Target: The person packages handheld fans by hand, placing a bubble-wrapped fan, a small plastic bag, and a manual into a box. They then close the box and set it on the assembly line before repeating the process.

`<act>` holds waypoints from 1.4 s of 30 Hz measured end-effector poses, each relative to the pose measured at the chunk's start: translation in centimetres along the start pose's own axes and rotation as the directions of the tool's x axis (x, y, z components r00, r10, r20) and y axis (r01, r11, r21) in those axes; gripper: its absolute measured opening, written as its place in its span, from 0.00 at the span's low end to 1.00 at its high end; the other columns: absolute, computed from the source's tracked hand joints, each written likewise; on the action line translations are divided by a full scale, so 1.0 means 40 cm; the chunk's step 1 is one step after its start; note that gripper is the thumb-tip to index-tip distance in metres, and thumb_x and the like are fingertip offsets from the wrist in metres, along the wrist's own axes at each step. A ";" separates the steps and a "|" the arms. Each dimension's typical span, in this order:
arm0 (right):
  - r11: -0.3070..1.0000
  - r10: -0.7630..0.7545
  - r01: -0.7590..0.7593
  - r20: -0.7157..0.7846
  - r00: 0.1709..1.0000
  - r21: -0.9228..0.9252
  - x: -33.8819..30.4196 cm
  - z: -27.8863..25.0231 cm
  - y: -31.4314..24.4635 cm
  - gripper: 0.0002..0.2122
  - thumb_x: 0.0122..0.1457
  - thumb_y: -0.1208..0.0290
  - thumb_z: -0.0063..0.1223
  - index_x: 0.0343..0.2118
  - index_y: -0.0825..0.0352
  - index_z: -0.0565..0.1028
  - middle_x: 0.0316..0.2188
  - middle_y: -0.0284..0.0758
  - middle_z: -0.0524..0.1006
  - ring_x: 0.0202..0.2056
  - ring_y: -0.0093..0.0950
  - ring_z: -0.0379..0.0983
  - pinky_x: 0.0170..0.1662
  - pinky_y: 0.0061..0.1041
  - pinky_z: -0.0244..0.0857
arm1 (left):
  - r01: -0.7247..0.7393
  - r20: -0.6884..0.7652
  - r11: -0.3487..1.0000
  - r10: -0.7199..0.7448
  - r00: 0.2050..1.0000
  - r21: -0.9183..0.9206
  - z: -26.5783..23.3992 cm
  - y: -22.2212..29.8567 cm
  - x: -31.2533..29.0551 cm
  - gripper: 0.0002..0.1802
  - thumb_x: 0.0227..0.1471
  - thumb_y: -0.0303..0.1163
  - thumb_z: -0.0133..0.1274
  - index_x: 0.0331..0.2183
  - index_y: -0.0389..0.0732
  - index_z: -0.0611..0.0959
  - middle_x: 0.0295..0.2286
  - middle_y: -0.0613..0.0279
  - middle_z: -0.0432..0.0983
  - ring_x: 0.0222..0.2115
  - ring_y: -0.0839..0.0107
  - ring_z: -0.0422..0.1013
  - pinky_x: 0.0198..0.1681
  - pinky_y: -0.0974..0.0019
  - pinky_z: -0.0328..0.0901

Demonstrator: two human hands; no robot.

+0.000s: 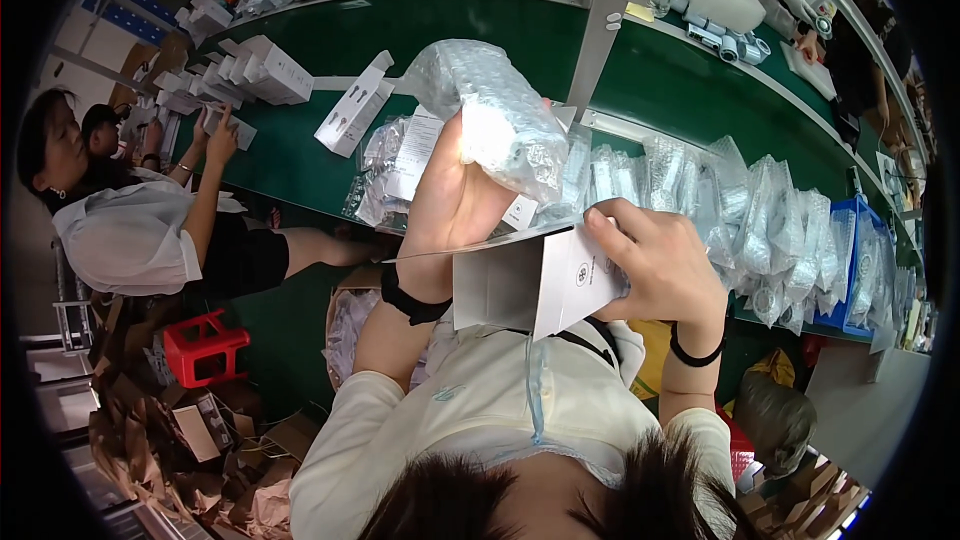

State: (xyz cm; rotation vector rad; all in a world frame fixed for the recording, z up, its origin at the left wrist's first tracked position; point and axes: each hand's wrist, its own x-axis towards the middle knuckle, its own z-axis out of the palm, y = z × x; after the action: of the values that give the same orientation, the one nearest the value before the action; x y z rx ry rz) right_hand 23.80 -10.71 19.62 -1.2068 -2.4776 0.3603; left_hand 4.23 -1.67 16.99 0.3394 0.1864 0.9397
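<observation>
My left hand [455, 195] is raised over the table edge, closed round a bubble-wrapped package [485, 90]. Glare whitens part of the wrap, and the thing inside cannot be made out. Close to my body, my right hand [665, 260] grips a white cardboard box [578, 290] by its right side, thumb and fingers on the printed panel. The box's open end faces me, and its inside looks bare. A thin flap of it stretches left below my left wrist. The package is above the box, outside it.
Many bubble-wrapped packages [770, 220] stand in a row on the right, beside a blue crate [860, 260]. A white box [355, 105] and clear plastic bags [380, 165] lie on the green table [280, 165]. Co-workers sit at the left, near a red stool [205, 348]. A metal post [600, 30] rises ahead.
</observation>
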 end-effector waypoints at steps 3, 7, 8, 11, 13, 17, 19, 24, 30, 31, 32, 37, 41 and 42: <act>0.999 -0.032 0.033 0.055 0.998 -0.013 0.015 -0.030 -0.007 0.40 0.27 0.61 0.61 0.47 0.68 0.57 0.32 0.39 0.69 0.19 0.36 0.66 0.19 0.28 0.60 | -0.018 -0.014 0.998 0.019 1.000 0.055 0.010 0.002 -0.006 0.23 0.54 0.37 0.36 0.48 0.35 0.60 0.45 0.49 0.61 0.47 0.60 0.59 0.50 0.58 0.55; 0.981 -0.157 0.143 0.101 0.982 0.133 0.022 -0.042 -0.008 0.42 0.26 0.60 0.62 0.49 0.69 0.55 0.30 0.39 0.69 0.19 0.35 0.67 0.19 0.28 0.59 | -0.075 -0.046 0.984 0.083 0.995 0.159 0.032 -0.004 -0.022 0.24 0.51 0.32 0.41 0.49 0.36 0.57 0.45 0.48 0.60 0.47 0.59 0.59 0.50 0.57 0.55; 0.979 -0.147 0.132 0.088 0.985 0.154 0.024 -0.036 -0.008 0.43 0.27 0.59 0.62 0.50 0.69 0.54 0.28 0.39 0.70 0.18 0.35 0.66 0.19 0.28 0.59 | -0.094 -0.033 0.976 0.103 0.994 0.194 0.036 -0.008 -0.028 0.26 0.50 0.30 0.43 0.50 0.36 0.56 0.45 0.48 0.60 0.47 0.59 0.59 0.50 0.57 0.55; 0.974 -0.126 0.111 0.066 0.990 0.197 0.032 -0.023 -0.008 0.46 0.27 0.59 0.62 0.52 0.71 0.52 0.25 0.39 0.70 0.18 0.36 0.66 0.19 0.28 0.59 | -0.127 -0.036 0.954 0.142 0.989 0.273 0.050 -0.012 -0.036 0.28 0.47 0.25 0.45 0.50 0.37 0.55 0.45 0.49 0.59 0.47 0.59 0.59 0.50 0.56 0.55; 0.972 -0.112 0.099 0.049 0.993 0.211 0.037 -0.019 -0.005 0.47 0.27 0.58 0.62 0.53 0.72 0.51 0.23 0.39 0.70 0.17 0.36 0.66 0.19 0.28 0.58 | -0.149 -0.063 0.920 0.183 0.981 0.362 0.062 -0.012 -0.039 0.30 0.45 0.22 0.46 0.50 0.38 0.55 0.44 0.51 0.59 0.46 0.59 0.59 0.49 0.56 0.55; 0.973 -0.097 0.085 0.047 0.994 0.213 0.037 -0.014 0.000 0.49 0.27 0.57 0.62 0.53 0.73 0.50 0.20 0.39 0.69 0.17 0.37 0.66 0.19 0.28 0.58 | -0.095 -0.130 0.892 0.169 0.977 0.441 0.100 -0.003 -0.051 0.31 0.44 0.21 0.45 0.51 0.38 0.54 0.44 0.53 0.59 0.46 0.61 0.60 0.49 0.58 0.56; 0.974 -0.099 0.086 0.053 0.994 0.210 0.036 -0.012 0.001 0.49 0.26 0.57 0.62 0.53 0.73 0.50 0.20 0.39 0.69 0.17 0.37 0.66 0.19 0.28 0.58 | -0.080 -0.130 0.915 0.143 0.981 0.396 0.094 0.004 -0.053 0.31 0.44 0.20 0.45 0.51 0.38 0.55 0.44 0.54 0.59 0.46 0.61 0.59 0.49 0.59 0.56; 0.967 -0.094 0.075 0.065 0.993 0.245 0.033 -0.006 0.004 0.46 0.30 0.56 0.61 0.54 0.70 0.50 0.23 0.38 0.69 0.17 0.35 0.66 0.19 0.27 0.59 | -0.052 -0.136 0.958 0.094 0.986 0.282 0.095 0.010 -0.053 0.30 0.44 0.20 0.45 0.50 0.39 0.56 0.44 0.54 0.60 0.46 0.63 0.60 0.48 0.61 0.57; 0.961 -0.100 0.085 0.047 0.994 0.264 0.033 0.010 0.007 0.49 0.25 0.57 0.63 0.52 0.75 0.51 0.19 0.40 0.69 0.17 0.37 0.66 0.19 0.28 0.57 | -0.084 -0.194 0.941 0.154 0.969 0.328 0.093 0.001 -0.036 0.28 0.44 0.22 0.47 0.49 0.37 0.59 0.43 0.54 0.62 0.45 0.63 0.61 0.47 0.60 0.58; 0.961 -0.100 0.084 0.047 0.994 0.262 0.032 0.011 0.006 0.49 0.25 0.57 0.63 0.52 0.75 0.51 0.19 0.40 0.69 0.17 0.37 0.66 0.19 0.28 0.57 | -0.086 -0.175 0.933 0.156 0.972 0.350 0.081 0.002 -0.029 0.28 0.44 0.23 0.47 0.49 0.37 0.59 0.42 0.55 0.63 0.44 0.63 0.62 0.47 0.60 0.58; 0.961 -0.083 0.063 0.062 0.995 0.271 0.032 0.013 0.006 0.48 0.27 0.57 0.62 0.53 0.73 0.50 0.22 0.40 0.70 0.18 0.37 0.67 0.20 0.28 0.59 | -0.089 -0.155 0.924 0.157 0.975 0.372 0.069 0.002 -0.023 0.28 0.45 0.24 0.48 0.49 0.37 0.59 0.42 0.55 0.63 0.44 0.64 0.62 0.47 0.60 0.58; 0.944 -0.050 0.025 0.066 0.997 0.329 0.016 0.027 0.018 0.48 0.29 0.56 0.61 0.54 0.70 0.49 0.28 0.41 0.72 0.21 0.38 0.69 0.23 0.27 0.62 | -0.058 -0.227 0.918 0.158 0.961 0.392 0.050 0.003 -0.015 0.27 0.44 0.24 0.48 0.48 0.36 0.60 0.42 0.56 0.64 0.43 0.64 0.63 0.46 0.61 0.59; 0.918 -0.003 -0.018 0.054 0.999 0.397 -0.028 0.039 0.045 0.48 0.28 0.57 0.62 0.54 0.72 0.50 0.30 0.43 0.72 0.24 0.37 0.70 0.27 0.26 0.63 | -0.014 -0.277 0.940 0.115 0.954 0.342 0.049 0.011 -0.011 0.25 0.43 0.23 0.48 0.46 0.35 0.62 0.41 0.56 0.65 0.42 0.65 0.63 0.45 0.62 0.59; 0.907 0.021 -0.043 0.055 0.998 0.419 -0.042 0.044 0.056 0.48 0.27 0.57 0.62 0.54 0.72 0.50 0.30 0.43 0.71 0.25 0.36 0.70 0.28 0.25 0.63 | -0.015 -0.277 0.940 0.116 0.954 0.341 0.041 0.011 -0.008 0.25 0.43 0.23 0.48 0.46 0.35 0.62 0.41 0.56 0.65 0.42 0.65 0.63 0.45 0.62 0.59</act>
State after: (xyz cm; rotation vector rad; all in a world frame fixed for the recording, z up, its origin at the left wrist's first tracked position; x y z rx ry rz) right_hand 25.55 -10.81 16.83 -1.0634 -2.2558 0.8924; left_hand 4.22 -2.01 18.67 0.5227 0.6173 1.0238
